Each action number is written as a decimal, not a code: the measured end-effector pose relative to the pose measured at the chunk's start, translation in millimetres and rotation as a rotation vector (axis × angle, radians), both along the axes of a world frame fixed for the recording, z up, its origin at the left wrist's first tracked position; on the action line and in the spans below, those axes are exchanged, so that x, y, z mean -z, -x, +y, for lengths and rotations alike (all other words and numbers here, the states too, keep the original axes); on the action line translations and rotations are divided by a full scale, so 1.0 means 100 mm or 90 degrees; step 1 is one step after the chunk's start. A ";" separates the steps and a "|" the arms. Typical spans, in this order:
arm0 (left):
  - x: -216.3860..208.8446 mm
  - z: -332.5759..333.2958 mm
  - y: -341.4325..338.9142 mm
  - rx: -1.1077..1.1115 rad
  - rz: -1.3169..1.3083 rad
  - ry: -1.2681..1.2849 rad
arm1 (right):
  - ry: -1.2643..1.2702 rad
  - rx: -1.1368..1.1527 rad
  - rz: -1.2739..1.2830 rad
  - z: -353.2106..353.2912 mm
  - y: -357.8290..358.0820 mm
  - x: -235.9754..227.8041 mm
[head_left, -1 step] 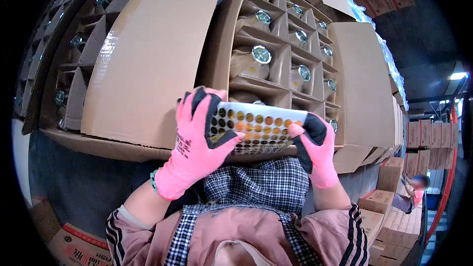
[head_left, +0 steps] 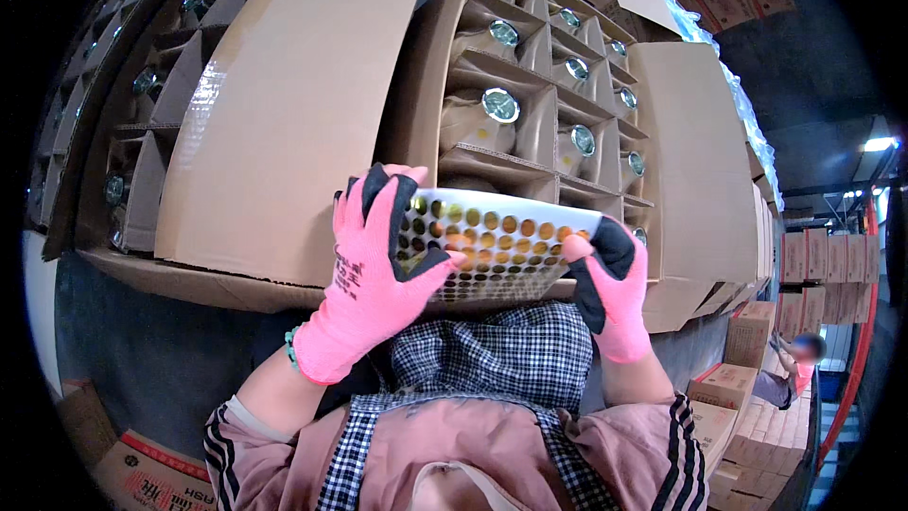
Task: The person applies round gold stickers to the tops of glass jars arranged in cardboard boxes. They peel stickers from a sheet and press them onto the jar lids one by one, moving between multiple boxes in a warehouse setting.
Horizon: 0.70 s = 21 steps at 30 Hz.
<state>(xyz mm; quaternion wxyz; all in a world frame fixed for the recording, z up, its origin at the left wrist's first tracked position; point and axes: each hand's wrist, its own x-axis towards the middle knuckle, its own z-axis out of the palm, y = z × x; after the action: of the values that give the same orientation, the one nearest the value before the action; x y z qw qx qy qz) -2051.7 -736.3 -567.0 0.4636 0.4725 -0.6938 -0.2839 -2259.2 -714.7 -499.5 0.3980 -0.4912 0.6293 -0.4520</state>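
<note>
A white sheet of round gold stickers (head_left: pixel 501 237) is held between my two gloved hands, above the near edge of a divided cardboard box. My left hand (head_left: pixel 383 237), in a pink glove with black fingertips, grips the sheet's left end with its thumb on the dotted face. At the right end my right hand (head_left: pixel 610 270), gloved alike, pinches the sheet between thumb and fingers. Behind the sheet, the cardboard box (head_left: pixel 430 85) has several glass vessels with round rims, such as this glass vessel (head_left: pixel 487 118), one per cell. The sheet hides the box's nearest cells.
A broad cardboard flap (head_left: pixel 284 104) stands left of the box, and another flap (head_left: pixel 686 151) spreads to its right. More divided boxes with glass (head_left: pixel 147 85) lie far left. Stacked cartons (head_left: pixel 823 260) and another person (head_left: pixel 797 369) are at right.
The sheet has tilted slightly, and its right end reaches a little farther right. My right thumb has shifted slightly right with it; both hands keep their hold.
</note>
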 end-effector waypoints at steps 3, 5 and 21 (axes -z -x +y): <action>0.01 -0.02 0.02 0.062 0.184 -0.153 | 0.098 0.017 0.018 0.04 0.12 0.02; 0.02 -0.02 0.04 0.143 0.438 -0.315 | 0.139 -0.006 0.085 0.06 0.23 0.04; 0.00 -0.05 -0.06 0.134 0.483 -0.249 | 0.134 -0.176 0.192 0.07 0.14 -0.32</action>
<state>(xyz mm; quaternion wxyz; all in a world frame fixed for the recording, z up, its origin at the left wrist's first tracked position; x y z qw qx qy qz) -2045.6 -740.9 -566.7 0.5557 0.3404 -0.4518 -0.6093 -2273.4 -707.7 -467.1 0.3043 -0.6738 0.5574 -0.3779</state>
